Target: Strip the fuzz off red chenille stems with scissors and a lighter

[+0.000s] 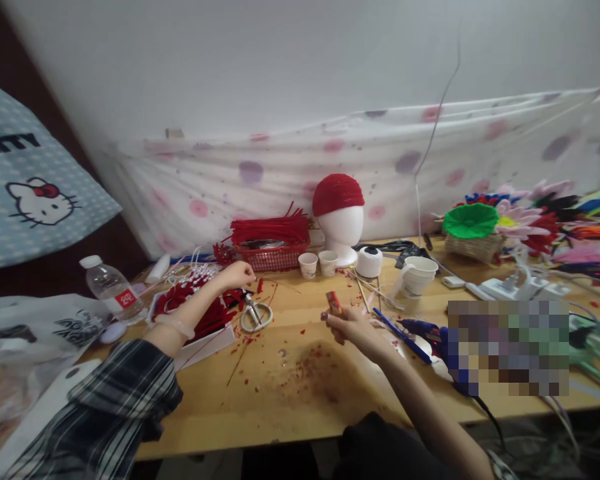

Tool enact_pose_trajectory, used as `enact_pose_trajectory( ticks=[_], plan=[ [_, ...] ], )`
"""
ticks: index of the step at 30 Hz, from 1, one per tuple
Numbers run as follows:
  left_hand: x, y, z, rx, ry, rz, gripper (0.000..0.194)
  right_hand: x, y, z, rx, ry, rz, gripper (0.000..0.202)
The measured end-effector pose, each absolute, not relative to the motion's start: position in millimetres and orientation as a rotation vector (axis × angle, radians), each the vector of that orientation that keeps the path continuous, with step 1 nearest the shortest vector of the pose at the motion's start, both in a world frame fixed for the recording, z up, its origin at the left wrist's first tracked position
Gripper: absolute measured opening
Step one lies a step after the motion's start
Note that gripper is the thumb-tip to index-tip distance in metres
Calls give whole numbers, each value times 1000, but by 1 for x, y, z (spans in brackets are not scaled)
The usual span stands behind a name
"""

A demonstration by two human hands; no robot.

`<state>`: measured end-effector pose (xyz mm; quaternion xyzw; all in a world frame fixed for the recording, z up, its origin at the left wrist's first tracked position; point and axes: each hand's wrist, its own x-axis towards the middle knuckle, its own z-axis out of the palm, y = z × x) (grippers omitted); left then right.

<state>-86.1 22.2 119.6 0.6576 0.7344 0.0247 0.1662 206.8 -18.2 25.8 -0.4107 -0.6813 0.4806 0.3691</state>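
My right hand (350,325) is closed around a small red lighter (334,303) with a printed yellowish patch, held upright above the middle of the table. My left hand (237,273) is pinched near the back left, and whatever lies between its fingertips is too small to make out. Just below it, white-handled scissors (257,319) lie on the wood. Under my left forearm a white box (207,348) holds red fuzzy stems (215,319). Red scraps (307,367) and a dark smudge mark the table between my hands.
Behind stand a red basket (275,259) of red stems, a white foam head (341,230) in a red cap, two paper cups (308,265) and a thread spool (369,261). A bottle (113,290) is left; a white cup (419,277), blue glue gun (425,329) and cables are right.
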Motion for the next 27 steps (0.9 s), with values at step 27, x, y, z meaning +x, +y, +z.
enact_pose_trajectory(
  ticks=[27],
  plan=[
    [31, -145, 94, 1879, 783, 1426, 22, 212, -99, 85, -541, -2001, 32, 33]
  ],
)
